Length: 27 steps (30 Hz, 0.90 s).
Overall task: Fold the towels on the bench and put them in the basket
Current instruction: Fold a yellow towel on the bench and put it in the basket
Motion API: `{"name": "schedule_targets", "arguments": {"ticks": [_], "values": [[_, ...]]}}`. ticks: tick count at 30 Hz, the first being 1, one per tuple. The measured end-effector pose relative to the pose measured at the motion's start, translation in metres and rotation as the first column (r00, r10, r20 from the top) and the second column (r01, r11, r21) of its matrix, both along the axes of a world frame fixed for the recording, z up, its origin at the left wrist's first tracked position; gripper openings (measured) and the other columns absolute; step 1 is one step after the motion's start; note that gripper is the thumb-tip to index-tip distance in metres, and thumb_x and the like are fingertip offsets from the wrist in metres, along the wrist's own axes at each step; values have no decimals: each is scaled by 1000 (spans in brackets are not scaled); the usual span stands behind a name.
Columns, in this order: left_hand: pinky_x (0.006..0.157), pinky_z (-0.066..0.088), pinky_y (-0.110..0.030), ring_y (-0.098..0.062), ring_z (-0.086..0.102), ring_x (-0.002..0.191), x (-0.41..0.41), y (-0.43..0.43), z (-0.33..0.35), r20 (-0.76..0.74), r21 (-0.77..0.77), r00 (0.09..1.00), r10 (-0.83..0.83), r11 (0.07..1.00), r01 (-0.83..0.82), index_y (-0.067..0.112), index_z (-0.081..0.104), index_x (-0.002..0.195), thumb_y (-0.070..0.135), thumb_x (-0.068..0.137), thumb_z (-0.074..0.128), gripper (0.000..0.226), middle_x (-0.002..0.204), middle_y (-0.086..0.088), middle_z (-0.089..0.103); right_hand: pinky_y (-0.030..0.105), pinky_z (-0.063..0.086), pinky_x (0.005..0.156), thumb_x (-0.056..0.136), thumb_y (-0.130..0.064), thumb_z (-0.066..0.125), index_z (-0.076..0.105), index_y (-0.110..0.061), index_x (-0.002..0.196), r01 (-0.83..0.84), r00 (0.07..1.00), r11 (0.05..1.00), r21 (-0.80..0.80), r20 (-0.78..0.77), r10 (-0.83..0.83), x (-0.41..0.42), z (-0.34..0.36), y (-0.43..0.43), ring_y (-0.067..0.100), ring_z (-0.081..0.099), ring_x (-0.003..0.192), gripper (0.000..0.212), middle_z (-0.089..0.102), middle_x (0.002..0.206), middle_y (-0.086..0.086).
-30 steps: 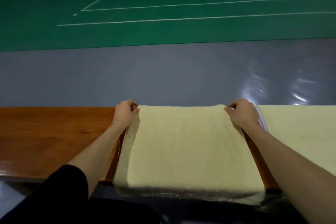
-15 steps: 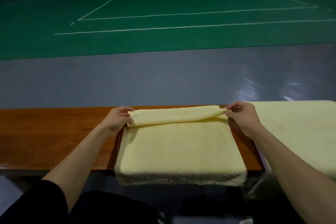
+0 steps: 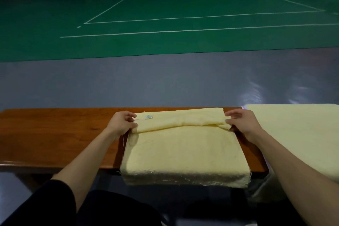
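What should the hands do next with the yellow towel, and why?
Probably draw the turned-over flap toward the near edge and lay it flat. The left hand and right hand each pinch a far corner of the towel, and the flap covers only a narrow strip, so the fold looks half done.

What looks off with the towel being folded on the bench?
The towel has frayed, loose threads along its near hem, which overhangs the front edge of the bench. The folded-over flap, pinched by the left hand and right hand, lies uneven, its free edge wavy. Nothing spilled.
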<state>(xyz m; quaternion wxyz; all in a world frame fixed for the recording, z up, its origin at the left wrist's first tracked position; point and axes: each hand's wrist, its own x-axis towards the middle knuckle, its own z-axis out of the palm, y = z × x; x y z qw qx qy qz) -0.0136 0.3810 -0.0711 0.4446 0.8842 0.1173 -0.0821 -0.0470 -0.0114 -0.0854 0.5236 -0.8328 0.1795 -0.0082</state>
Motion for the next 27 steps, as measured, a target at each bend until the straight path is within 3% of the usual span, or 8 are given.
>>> {"name": "schedule_targets", "arguments": {"ticks": [3,6,11,14,18,23,25,27], "values": [[85,48,-28,-18,53,104,0,3,4,-66,-19,996,-56,998,55,13,59,124,-8,82,65,48,115,-5,58,26,50,57,84,2,66,70,-6,102,2,1000,1000,-11,18,-1,6,-1,-1,23,54,59,20,63,87,13],[82,48,-28,-19,50,106,4,8,7,-124,-104,991,-53,994,40,14,58,124,-13,83,59,50,117,-6,54,28,50,67,87,-9,68,72,-8,96,45,994,999,8,98,-46,11,-2,-1,17,59,71,11,66,87,5],[91,41,-31,-19,44,112,12,5,7,-215,-272,977,7,960,-67,9,64,113,2,89,60,25,117,-3,50,30,48,80,84,-14,72,73,-16,89,60,983,995,-80,176,-45,22,-9,-1,14,61,87,5,68,89,-2],[85,42,-29,-15,51,100,21,3,-3,-80,-90,991,107,989,-114,9,67,104,19,92,61,16,111,-1,58,28,45,74,83,-13,73,71,-21,83,51,984,989,-139,178,-26,26,-13,2,16,60,81,8,65,81,-6],[80,46,-25,-13,54,97,29,2,-9,11,244,1000,-19,970,16,13,70,100,14,82,72,18,104,1,63,28,47,77,83,-16,73,71,-21,87,57,985,964,-260,173,-11,32,-14,4,18,63,84,7,64,81,-6],[55,42,-16,-24,63,90,31,3,-5,63,358,996,-62,933,35,13,71,108,13,86,68,22,111,-5,66,30,48,85,84,-12,72,70,-16,112,10,983,945,-327,175,50,39,-10,6,20,60,87,29,61,93,0],[44,36,-14,-14,57,66,34,6,-6,112,368,993,-26,930,-17,10,71,106,14,88,66,19,102,-8,68,27,45,82,84,-13,73,71,-14,109,8,984,936,-353,171,57,43,-10,7,17,60,86,26,62,92,-1],[48,37,-14,-5,49,61,37,7,-9,146,400,988,-57,917,-6,8,72,104,15,89,65,18,92,-4,67,25,43,79,83,-15,73,72,-10,104,4,988,925,-381,143,54,47,-11,8,15,60,85,21,64,91,-1]]}}
